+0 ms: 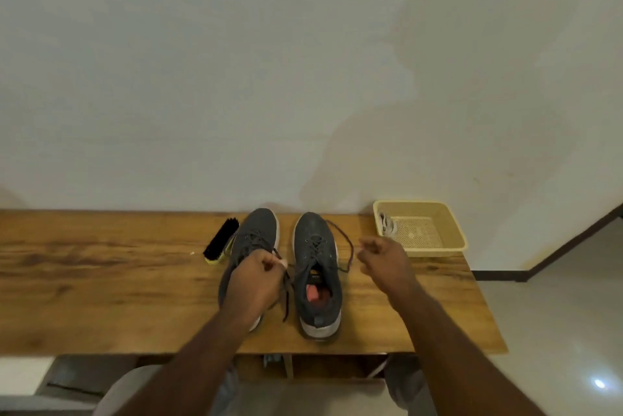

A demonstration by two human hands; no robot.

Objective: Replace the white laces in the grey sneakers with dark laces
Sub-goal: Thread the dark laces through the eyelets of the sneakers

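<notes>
Two grey sneakers [317, 274] stand side by side on the wooden counter [101, 281], both threaded with dark laces [347, 247]. The left hand [259, 281] pinches a lace end over the left shoe; the right hand [384, 260], fingers loosely curled, hovers just right of the other.

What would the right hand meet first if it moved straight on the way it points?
Probably the yellow basket: the right hand points away and slightly right toward its near rim. Depth is unclear; it may pass over bare table first.
</notes>
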